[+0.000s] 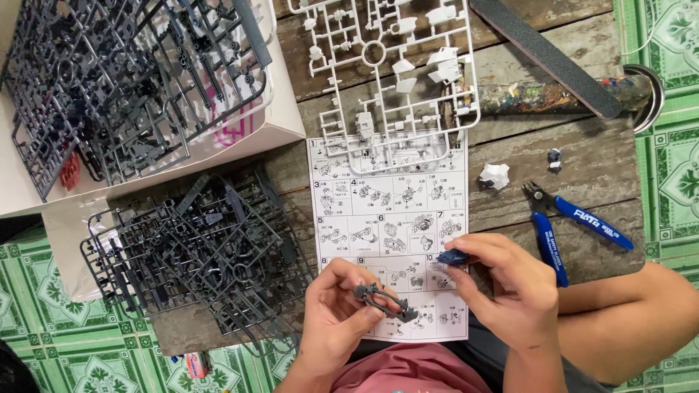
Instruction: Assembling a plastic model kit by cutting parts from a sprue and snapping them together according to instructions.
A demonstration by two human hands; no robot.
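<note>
Grey plastic is what the left hand [331, 316] holds: a small dark grey kit assembly with a looped frame [384, 300], pinched between thumb and fingers, its long axis running from upper left down to lower right. Just right of it and slightly farther off, the right hand [510, 291] has its fingertips closed on a tiny dark blue plastic part [451, 256]. The two pieces are near each other but apart, the blue one lying up and to the right of the grey one; the right hand is the nearer to it, being the holder.

Both hover over a white printed instruction sheet with boxed assembly diagrams [386, 218] lying on the weathered wooden desk [582, 153]. At its far edge rests a white plastic parts frame [386, 65]. To the left lie heaps of dark grey parts frames [204, 247], some in an open pale cardboard box [284, 124]. To the right sit blue-handled side cutters [568, 225], a small white built piece [495, 175], and, perhaps, another tiny blue-and-white bit beside it, too small to tell. A long dark sanding stick [546, 54] lies diagonally at the far right.
</note>
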